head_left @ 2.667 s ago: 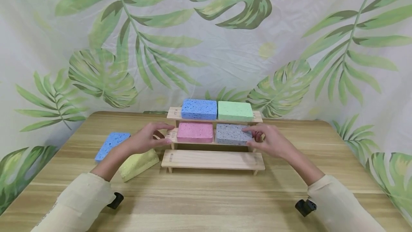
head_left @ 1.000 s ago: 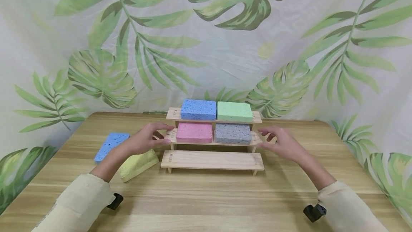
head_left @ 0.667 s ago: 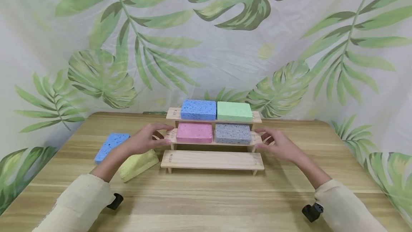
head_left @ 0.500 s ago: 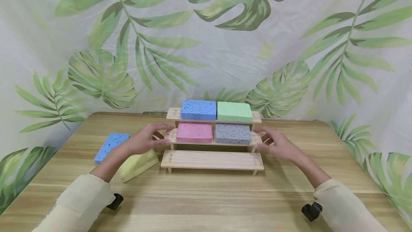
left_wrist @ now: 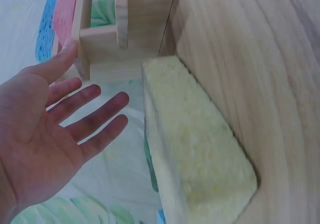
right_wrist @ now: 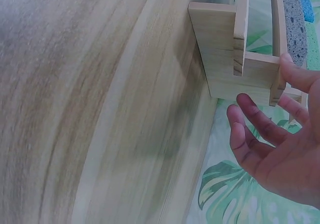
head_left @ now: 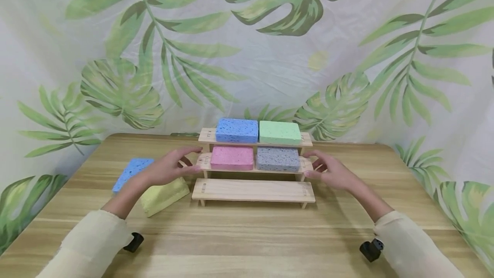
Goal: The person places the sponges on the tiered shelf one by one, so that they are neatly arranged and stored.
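A three-tier wooden rack (head_left: 252, 189) stands on the table, its lowest tier bare. Blue (head_left: 236, 130) and green (head_left: 279, 132) sponges lie on the top tier, pink (head_left: 232, 158) and grey (head_left: 278, 159) ones on the middle tier. My left hand (head_left: 166, 170) is at the middle tier's left end, fingers spread; in the left wrist view its thumb (left_wrist: 62, 58) overlaps the rack's edge. My right hand (head_left: 332, 173) pinches the middle tier's right end, thumb at the front, forefinger at the back. A yellow sponge (head_left: 164, 196) leans under my left wrist.
Another blue sponge (head_left: 131, 173) lies on the wooden table (head_left: 247, 239) at the left, partly hidden by my left forearm. A leaf-patterned cloth (head_left: 270, 67) hangs behind the table. Black wrist-worn devices (head_left: 372, 250) sit below both sleeves.
My right hand has moved from the grey sponge to the rack's right end. My left hand has just shifted slightly left, off its earlier hold. The sponges keep their places.
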Demonstrator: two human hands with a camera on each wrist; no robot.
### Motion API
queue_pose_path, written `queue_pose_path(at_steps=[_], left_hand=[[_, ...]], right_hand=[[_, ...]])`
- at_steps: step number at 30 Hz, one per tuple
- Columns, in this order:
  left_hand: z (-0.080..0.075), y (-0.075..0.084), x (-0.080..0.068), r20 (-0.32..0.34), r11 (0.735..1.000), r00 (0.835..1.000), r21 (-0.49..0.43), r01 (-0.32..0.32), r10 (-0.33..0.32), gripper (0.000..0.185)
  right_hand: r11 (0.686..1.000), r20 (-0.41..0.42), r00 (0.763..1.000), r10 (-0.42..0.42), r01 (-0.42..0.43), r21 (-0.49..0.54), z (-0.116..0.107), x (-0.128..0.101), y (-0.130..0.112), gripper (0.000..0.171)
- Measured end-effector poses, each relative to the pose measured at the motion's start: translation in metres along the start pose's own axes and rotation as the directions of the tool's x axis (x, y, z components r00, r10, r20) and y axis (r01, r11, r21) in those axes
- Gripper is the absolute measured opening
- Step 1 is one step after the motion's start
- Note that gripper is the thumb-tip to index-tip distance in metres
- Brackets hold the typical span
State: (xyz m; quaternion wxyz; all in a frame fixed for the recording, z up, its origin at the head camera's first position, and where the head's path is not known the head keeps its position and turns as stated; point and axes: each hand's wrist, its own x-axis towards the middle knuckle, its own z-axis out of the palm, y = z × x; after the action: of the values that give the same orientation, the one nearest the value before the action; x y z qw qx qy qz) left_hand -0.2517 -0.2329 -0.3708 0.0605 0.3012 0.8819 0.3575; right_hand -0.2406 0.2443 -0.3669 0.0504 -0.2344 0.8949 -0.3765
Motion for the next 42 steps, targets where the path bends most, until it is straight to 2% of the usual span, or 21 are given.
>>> queue_pose_path(at_steps=[7,12,18,24,28,34,39,42], left_hand=[[-0.016,-0.008,-0.021,-0.076,0.998,0.997,0.056,0.016,-0.011,0.054],[-0.031,-0.024,-0.043,-0.158,0.983,0.985,0.159,0.089,-0.064,0.051],[-0.047,-0.048,-0.069,-0.209,0.944,0.964,0.25,0.216,-0.165,0.057],[-0.055,-0.063,-0.087,-0.217,0.877,0.924,0.307,0.371,-0.315,0.059],[-0.057,-0.066,-0.09,-0.205,0.843,0.901,0.321,0.431,-0.382,0.062],[-0.058,-0.064,-0.087,-0.15,0.815,0.874,0.316,0.485,-0.462,0.081],[-0.056,-0.062,-0.087,-0.151,0.784,0.86,0.357,0.508,-0.488,0.089],[-0.056,-0.063,-0.087,-0.162,0.778,0.861,0.374,0.505,-0.481,0.089]], right_hand=[[1.0,0.001,1.0,0.019,-0.019,-0.011,-0.002,0.0,-0.001,0.053],[1.0,-0.005,1.0,-0.003,0.003,-0.012,-0.001,0.001,0.0,0.051],[1.0,-0.014,1.0,-0.001,0.001,-0.011,0.0,0.001,0.0,0.05],[1.0,-0.012,1.0,0.01,-0.01,-0.017,-0.001,0.002,0.001,0.05],[1.0,-0.015,1.0,0.009,-0.01,-0.009,-0.001,0.003,0.003,0.05],[1.0,-0.033,0.999,-0.018,0.018,-0.017,0.0,0.002,0.007,0.05],[1.0,-0.022,1.0,-0.008,0.008,-0.005,0.0,0.003,0.002,0.049],[1.0,-0.017,1.0,0.002,-0.002,0.0,0.0,0.003,0.001,0.049]])
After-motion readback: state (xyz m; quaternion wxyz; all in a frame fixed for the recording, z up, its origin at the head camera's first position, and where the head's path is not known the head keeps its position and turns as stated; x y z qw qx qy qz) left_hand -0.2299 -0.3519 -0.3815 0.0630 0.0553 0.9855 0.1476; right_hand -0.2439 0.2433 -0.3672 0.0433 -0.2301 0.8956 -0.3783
